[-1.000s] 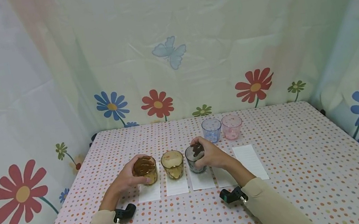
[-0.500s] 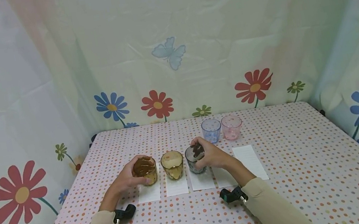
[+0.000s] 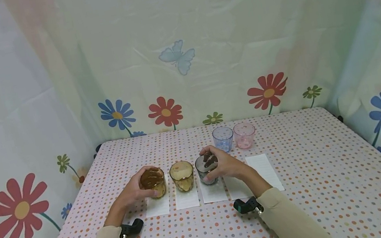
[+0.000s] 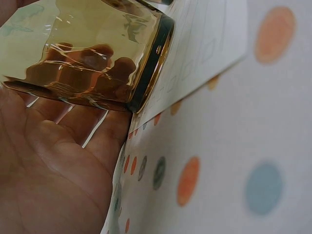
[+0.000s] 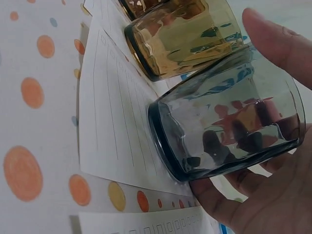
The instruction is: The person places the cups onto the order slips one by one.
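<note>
Can make out printed lines and small boxes on white paper slips [image 5: 112, 117], too blurred to read further. Holding amber tumbler [image 3: 158, 182] in a half-open curl of left hand [image 3: 135, 189] and smoky grey tumbler [image 3: 201, 170] in a wider, looser curl of right hand [image 3: 226, 166], both upright at far ends of separate slips, with fingers visible through the glass walls; can't judge right-thumb contact. Also seeing yellow tumbler [image 3: 182, 178] upright between those two, plus blue tumbler [image 3: 223, 140] and pink tumbler [image 3: 244, 137] side by side farther back on dotted tablecloth [image 3: 304, 154].
</note>
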{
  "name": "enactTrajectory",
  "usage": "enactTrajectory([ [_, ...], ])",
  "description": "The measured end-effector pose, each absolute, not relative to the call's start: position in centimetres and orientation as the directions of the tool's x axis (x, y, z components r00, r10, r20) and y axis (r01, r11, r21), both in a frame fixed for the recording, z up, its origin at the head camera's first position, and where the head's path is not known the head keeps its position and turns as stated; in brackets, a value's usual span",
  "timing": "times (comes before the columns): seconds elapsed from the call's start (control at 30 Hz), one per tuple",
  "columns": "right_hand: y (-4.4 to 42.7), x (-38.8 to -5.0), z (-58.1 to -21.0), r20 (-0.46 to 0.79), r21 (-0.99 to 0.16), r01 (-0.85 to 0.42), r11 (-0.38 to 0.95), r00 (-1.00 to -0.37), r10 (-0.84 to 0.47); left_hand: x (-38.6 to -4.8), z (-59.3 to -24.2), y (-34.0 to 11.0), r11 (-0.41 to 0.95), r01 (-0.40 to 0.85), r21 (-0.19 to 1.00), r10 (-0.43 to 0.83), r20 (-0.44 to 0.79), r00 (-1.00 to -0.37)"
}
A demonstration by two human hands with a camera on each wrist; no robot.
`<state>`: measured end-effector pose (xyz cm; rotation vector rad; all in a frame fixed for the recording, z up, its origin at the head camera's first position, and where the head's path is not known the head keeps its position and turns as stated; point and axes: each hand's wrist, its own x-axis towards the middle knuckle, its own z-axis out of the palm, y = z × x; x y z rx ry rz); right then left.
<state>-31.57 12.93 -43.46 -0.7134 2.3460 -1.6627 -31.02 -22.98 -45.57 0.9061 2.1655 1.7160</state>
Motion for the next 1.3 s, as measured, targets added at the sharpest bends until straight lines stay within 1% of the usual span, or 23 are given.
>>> enactTrajectory([
  [0.27, 13.1, -31.5, -43.1, 0.114, -0.91, -0.293, 0.292, -0.857, -0.502, -31.0, -45.6, -23.0, 0.133, 0.318, 0.939, 0.592, 0.182, -0.785],
  [0.43, 13.3, -31.5, -43.1, 0.123, -0.918, -0.298, 0.262, -0.841, -0.527, -30.9, -45.6, -23.0, 0.14, 0.302, 0.943, 0.585, 0.167, -0.793],
  [0.57, 13.7, -31.5, -42.9, 0.171, -0.912, -0.339, 0.231, -0.826, -0.536, -30.8, -45.5, -23.0, 0.142, 0.301, 0.943, 0.582, 0.167, -0.796],
  [0.8, 14.2, -31.5, -42.6, 0.256, -0.885, -0.403, 0.233, -0.84, -0.478, -30.8, -45.4, -23.0, 0.145, 0.304, 0.942, 0.58, 0.168, -0.797],
  [1.1, 14.1, -31.6, -42.2, 0.301, -0.882, -0.404, 0.243, -0.879, -0.369, -30.8, -45.4, -23.0, 0.14, 0.304, 0.942, 0.581, 0.17, -0.796],
  [1.3, 14.1, -31.5, -41.8, 0.344, -0.876, -0.424, 0.23, -0.883, -0.319, -30.8, -45.4, -23.0, 0.135, 0.304, 0.943, 0.583, 0.172, -0.794],
])
